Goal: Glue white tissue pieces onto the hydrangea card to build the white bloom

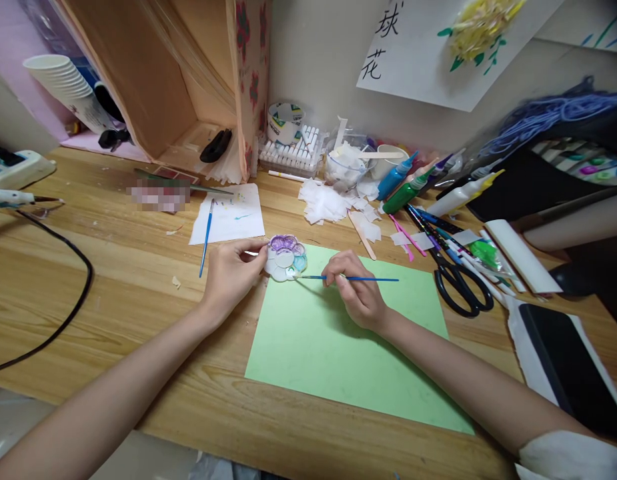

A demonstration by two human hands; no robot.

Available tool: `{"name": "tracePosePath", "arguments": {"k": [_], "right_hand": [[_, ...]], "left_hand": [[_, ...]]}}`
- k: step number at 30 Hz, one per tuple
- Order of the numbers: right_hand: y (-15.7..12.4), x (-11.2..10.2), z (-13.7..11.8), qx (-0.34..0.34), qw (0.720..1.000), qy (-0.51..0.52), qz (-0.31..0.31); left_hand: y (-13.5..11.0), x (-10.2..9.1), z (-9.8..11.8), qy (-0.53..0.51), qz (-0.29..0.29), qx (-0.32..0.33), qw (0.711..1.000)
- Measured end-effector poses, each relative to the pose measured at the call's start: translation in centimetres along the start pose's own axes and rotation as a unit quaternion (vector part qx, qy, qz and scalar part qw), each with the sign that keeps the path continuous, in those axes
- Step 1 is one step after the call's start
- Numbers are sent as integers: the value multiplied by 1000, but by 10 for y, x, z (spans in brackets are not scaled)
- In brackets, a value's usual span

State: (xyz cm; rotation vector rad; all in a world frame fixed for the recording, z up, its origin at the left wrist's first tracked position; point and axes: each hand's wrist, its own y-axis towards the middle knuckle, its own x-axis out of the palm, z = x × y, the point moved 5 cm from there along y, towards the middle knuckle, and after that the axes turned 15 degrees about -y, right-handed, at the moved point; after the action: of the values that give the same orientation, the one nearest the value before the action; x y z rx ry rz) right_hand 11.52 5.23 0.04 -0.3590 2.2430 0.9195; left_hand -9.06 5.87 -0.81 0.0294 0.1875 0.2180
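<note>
My left hand (231,272) pinches the left edge of a small white flower-shaped paint palette (285,257) with purple and teal paint in its wells. The palette rests at the top left corner of a light green paper sheet (338,347) on the wooden desk (113,280). My right hand (355,290) is closed on a thin blue paintbrush (373,279), held level, with its tip at the palette's lower right well.
A second blue brush (207,237) lies on white paper (231,215) behind the palette. Black scissors (461,287), paint bottles (403,183), pens and torn white paper (328,200) crowd the right. A glue gun (13,197) and black cable (73,293) are at left, a dark tablet (563,360) at right.
</note>
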Motion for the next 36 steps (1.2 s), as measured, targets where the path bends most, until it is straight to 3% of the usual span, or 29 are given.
{"name": "tracePosePath", "arguments": {"k": [3,7,11,15,19,23,28,32,36], "right_hand": [[0,-3,3,25,999,0,26],[0,1,2,16,1000,0,-7],[0,-3,4,30,999,0,23],[1,1,2,17,1000,7,-14],[1,-2,4,33,999,5,17],[2,1,2,17,1000,16,-15],[0,-4,4,28,999,22,40],[0,0,2,11,1000,18,-1],[0,-3,5,41,999,-2,33]], "left_hand": [[0,0,-1,-11,4,-7,1000],[0,-1,-3,-23,7,-18,1000],[0,0,-2,-11,0,-7,1000],[0,0,-1,-1,-2,5,1000],[0,0,-1,-8,-3,-1,1000],[0,-1,0,-11,6,-8,1000],[0,-1,2,-7,5,-13,1000],[0,-1,2,-8,9,-12,1000],[-1,-1,2,-4,11,-12,1000]]}}
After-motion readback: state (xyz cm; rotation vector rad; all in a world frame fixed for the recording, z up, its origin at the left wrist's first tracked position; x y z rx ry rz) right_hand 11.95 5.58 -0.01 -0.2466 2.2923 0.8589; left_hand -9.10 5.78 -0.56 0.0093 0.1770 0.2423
